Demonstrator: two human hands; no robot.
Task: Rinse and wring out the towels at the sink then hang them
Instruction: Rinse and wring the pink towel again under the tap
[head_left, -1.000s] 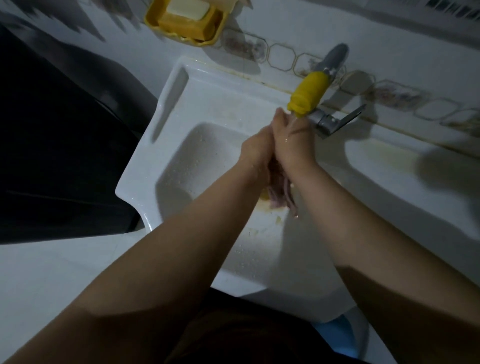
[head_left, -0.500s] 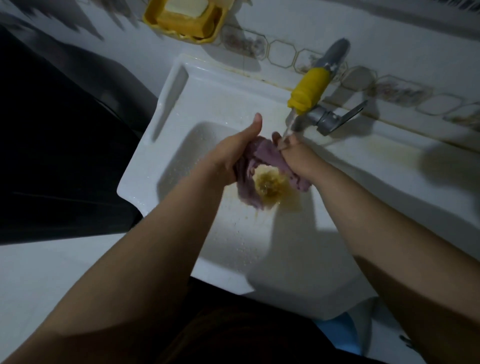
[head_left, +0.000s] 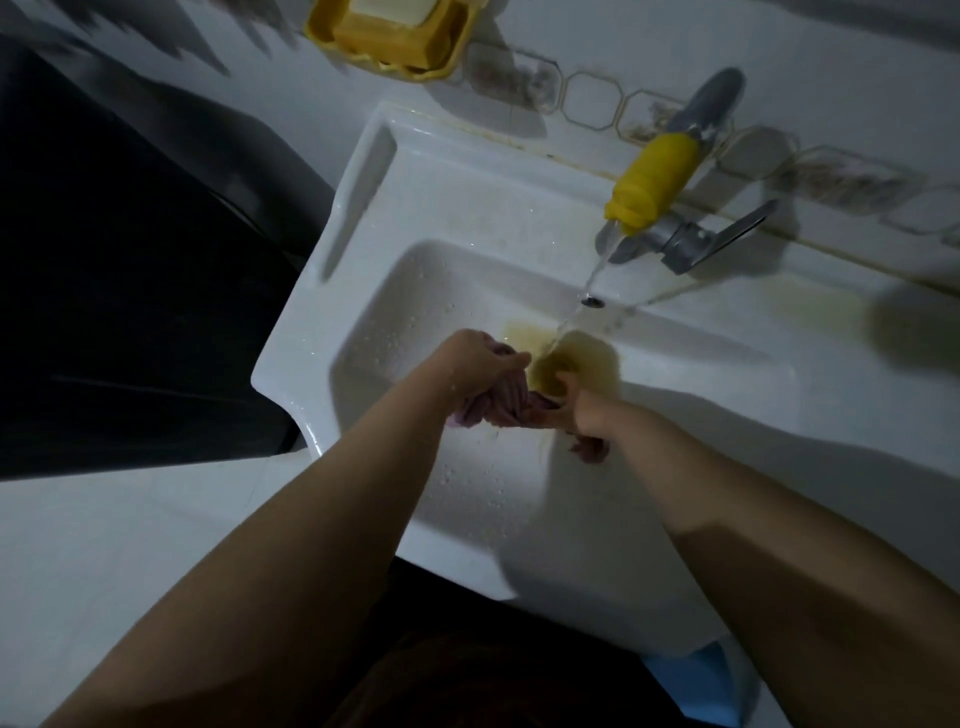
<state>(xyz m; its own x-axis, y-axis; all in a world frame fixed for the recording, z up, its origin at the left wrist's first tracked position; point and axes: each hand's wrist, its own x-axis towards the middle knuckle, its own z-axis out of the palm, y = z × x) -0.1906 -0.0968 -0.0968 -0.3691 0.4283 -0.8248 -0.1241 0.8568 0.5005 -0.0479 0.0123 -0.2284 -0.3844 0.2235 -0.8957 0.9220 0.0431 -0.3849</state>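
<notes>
Low over the basin of a white ceramic sink (head_left: 332, 291), a purple towel (head_left: 501, 408) twisted into a thick rope between both hands. Left hand (head_left: 475, 366) clamped around the left portion of the towel, fingers curled over the bunched cloth, a short tail of fabric poking out below the wrist. Right hand (head_left: 584, 410) gripping the other end, thumb raised, a small wad of purple cloth hanging out under the palm. Hands a short way apart, joined only by the twisted stretch of towel.

Behind them, a thin stream of water (head_left: 587, 283) falling from a yellow spout cover (head_left: 652, 182) fitted on a metal tap (head_left: 696, 236) with a lever handle pointing right. Stream landing just beyond the towel, at a yellowish stained patch (head_left: 592, 358) around the drain; towel itself not under the stream. Water droplets scattered across the basin floor.

On the tiled wall (head_left: 779, 52) above the sink's back left corner, a yellow soap dish (head_left: 384, 31) holding a pale bar, cut off by the top edge. Patterned border tiles along the wall behind the tap. To the left, a dark object, too dim to identify. At the bottom right, a patch of blue, partly hidden by the sink.
</notes>
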